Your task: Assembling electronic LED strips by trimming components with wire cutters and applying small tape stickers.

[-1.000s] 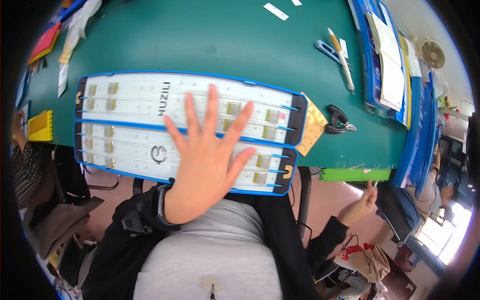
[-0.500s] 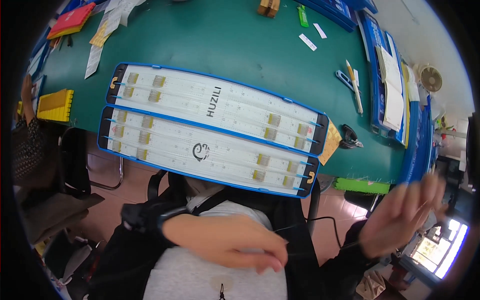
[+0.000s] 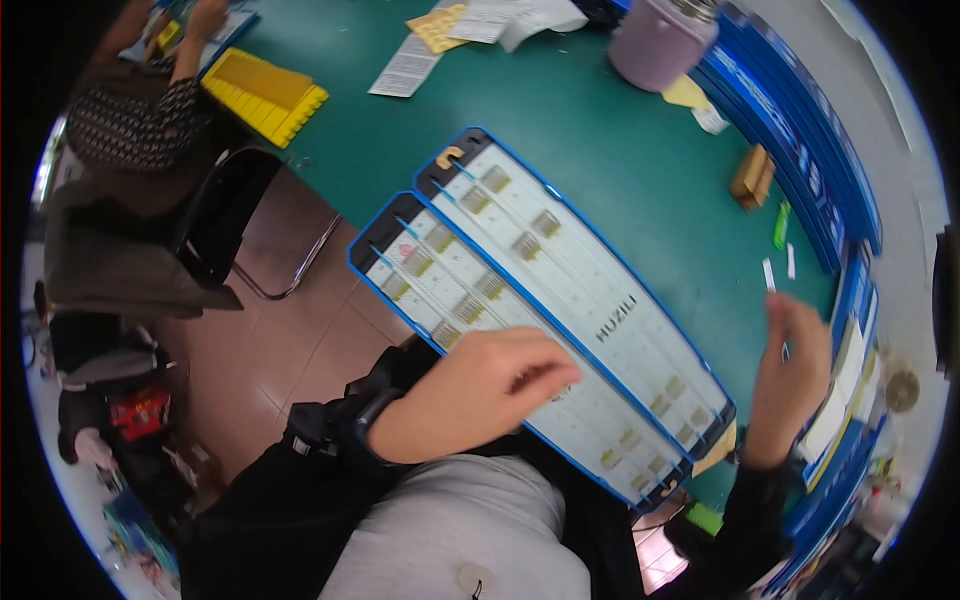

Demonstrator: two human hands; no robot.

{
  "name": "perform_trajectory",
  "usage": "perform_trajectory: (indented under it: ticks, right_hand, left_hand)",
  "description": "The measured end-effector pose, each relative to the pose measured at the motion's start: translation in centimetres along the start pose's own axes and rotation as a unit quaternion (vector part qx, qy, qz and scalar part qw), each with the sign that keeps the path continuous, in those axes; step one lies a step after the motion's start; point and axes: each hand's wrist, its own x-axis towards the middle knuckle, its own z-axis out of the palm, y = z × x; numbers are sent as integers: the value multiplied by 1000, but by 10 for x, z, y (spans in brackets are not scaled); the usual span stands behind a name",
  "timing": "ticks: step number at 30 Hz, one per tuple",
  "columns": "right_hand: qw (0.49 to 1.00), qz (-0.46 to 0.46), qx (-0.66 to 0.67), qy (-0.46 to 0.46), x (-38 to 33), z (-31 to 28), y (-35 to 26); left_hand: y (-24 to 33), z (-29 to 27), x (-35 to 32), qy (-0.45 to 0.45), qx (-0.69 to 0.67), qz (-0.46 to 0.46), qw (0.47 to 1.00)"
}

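Case (image 3: 583, 290) lies open and slantwise, its far half on the green table (image 3: 610, 140), its near half reaching past the edge toward the lap. From my end I see small wound bundles (image 3: 527, 246) set in rows near both ends of each half. I have the left hand (image 3: 480, 390) over the near half, covering part of it; its grip is narrow, fingers curled toward the thumb, and I cannot tell whether it touches the case or pinches anything. I have the right hand (image 3: 795, 380) to the right of the far half, fingers drawn close together; that grip looks narrow too, but I cannot tell what, if anything, it holds. One white slip (image 3: 769, 275) lies just past those fingertips, with a brown block (image 3: 752, 178) farther up. A purple flask (image 3: 660, 45) stands near the blue boxes (image 3: 780, 130), and a co-worker's sleeve (image 3: 140, 120) shows at upper left
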Motion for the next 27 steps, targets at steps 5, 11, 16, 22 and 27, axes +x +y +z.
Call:
perform_trajectory:
  ticks: [5, 11, 16, 22, 27]
  right_hand:
    - [904, -194, 304, -231, 1, -24, -88]
    - [864, -120, 381, -307, 17, -12, -83]
    - [909, -34, 371, -184, 48, 9, -61]
    - [833, 37, 516, -198, 80, 89, -127]
    - [838, -45, 497, -222, 81, 128, -164]
  left_hand:
    - [6, -3, 10, -31, -41, 21, 998]
    - [10, -27, 25, -89, -87, -41, 991]
    - [-20, -75, 38, 246, 188, 24, 951]
    - [-57, -76, 45, 311, 310, 3, 898]
    - [-60, -68, 44, 283, 303, 0, 910]
